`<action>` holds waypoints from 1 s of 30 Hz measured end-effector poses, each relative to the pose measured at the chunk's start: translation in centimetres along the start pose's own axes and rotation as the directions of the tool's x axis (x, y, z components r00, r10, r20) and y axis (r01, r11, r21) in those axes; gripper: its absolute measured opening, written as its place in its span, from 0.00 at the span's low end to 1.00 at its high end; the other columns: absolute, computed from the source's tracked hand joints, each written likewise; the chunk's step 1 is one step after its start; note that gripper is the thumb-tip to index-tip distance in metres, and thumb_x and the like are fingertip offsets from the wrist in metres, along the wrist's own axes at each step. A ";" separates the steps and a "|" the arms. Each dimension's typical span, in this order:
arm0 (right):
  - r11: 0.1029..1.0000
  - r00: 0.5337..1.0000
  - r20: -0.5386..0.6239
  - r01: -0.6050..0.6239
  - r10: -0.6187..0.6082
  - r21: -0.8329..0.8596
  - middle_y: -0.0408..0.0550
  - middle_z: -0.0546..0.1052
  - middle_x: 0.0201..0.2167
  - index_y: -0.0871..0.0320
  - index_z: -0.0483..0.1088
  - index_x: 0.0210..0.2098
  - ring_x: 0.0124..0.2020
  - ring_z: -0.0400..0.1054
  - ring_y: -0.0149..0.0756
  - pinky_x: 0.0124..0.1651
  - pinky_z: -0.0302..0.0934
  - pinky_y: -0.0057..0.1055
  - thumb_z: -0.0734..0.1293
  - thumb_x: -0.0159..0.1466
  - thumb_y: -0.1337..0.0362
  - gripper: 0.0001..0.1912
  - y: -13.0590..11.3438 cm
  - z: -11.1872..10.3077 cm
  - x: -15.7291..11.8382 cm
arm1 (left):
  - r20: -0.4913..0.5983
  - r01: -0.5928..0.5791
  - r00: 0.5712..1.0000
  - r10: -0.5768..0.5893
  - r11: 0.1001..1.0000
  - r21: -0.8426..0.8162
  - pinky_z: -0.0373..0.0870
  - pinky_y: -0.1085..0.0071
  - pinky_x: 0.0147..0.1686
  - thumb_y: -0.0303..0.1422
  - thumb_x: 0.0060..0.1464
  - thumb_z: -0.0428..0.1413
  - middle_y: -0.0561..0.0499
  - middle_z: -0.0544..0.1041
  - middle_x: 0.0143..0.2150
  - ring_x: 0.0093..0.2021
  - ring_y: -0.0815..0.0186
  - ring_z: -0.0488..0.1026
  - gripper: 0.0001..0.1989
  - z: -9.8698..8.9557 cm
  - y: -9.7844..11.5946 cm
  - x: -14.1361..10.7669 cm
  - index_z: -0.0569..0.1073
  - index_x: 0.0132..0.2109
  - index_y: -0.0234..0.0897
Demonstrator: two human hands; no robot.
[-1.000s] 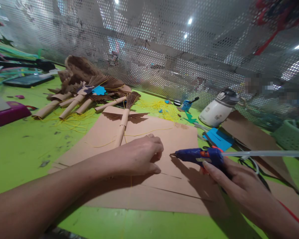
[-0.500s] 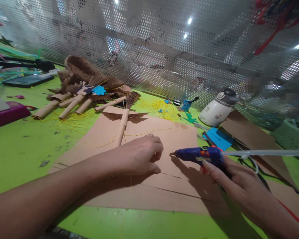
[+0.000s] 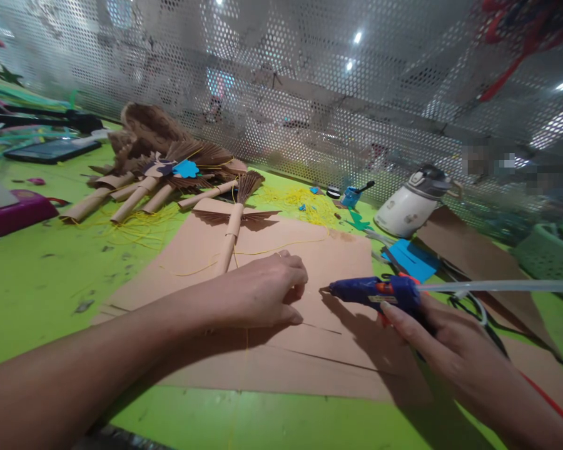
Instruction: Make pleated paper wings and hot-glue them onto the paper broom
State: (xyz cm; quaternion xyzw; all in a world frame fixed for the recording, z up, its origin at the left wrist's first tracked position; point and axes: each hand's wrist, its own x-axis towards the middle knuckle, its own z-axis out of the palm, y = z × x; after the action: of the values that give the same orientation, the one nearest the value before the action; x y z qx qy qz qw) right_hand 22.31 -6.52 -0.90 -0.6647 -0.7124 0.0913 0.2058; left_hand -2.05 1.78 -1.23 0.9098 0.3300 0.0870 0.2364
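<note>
My right hand (image 3: 443, 340) grips a blue glue gun (image 3: 375, 294) with a clear glue stick in its back; its nozzle points left, just over a brown paper sheet (image 3: 281, 365). My left hand (image 3: 267, 290) rests on the paper with fingers curled and thumb apart; whether something small lies under them is hidden. Behind the left wrist lies a rolled paper figure (image 3: 234, 222) with pleated wings, its lower end hidden by the hand. A thin yellow string (image 3: 281, 249) runs from it across the paper.
Several similar paper figures (image 3: 141, 197) are heaped at the back left, near a phone (image 3: 54, 150) and a purple device (image 3: 21, 215). Yellow string (image 3: 304, 203), a blue paint pot (image 3: 350, 198), a white bottle (image 3: 408, 206), blue paper (image 3: 413, 259) and a green basket (image 3: 547, 253) stand or lie back right.
</note>
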 end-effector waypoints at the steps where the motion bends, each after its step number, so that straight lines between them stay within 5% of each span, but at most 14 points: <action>1: 1.000 1.000 0.001 0.000 0.000 -0.002 0.48 0.80 0.34 0.54 0.74 0.39 0.34 0.73 0.43 0.35 0.68 0.35 0.57 0.60 0.46 0.23 0.0 0.0 0.0 | -0.008 0.000 1.000 0.000 1.000 0.001 0.59 0.71 0.35 0.33 0.45 0.57 0.50 0.70 0.42 0.41 0.64 0.64 0.08 0.1 0.0 0.0 0.65 0.30 0.37; 30: 0.999 1.000 -0.024 0.011 -0.012 -0.043 0.48 0.79 0.30 0.55 0.74 0.38 0.30 0.73 0.42 0.32 0.68 0.35 0.57 0.59 0.45 0.24 0.3 0.1 0.0 | 0.019 -0.017 1.000 0.017 1.000 0.006 0.58 0.71 0.34 0.32 0.45 0.58 0.51 0.69 0.40 0.41 0.65 0.64 0.10 -0.3 0.1 0.0 0.62 0.27 0.36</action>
State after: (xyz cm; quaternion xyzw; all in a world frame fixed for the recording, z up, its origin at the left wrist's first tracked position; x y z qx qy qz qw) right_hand 22.58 -6.50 -1.08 -0.6658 -0.7155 0.0668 0.2007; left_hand -2.07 1.85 -0.88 0.9140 0.3202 0.0793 0.2360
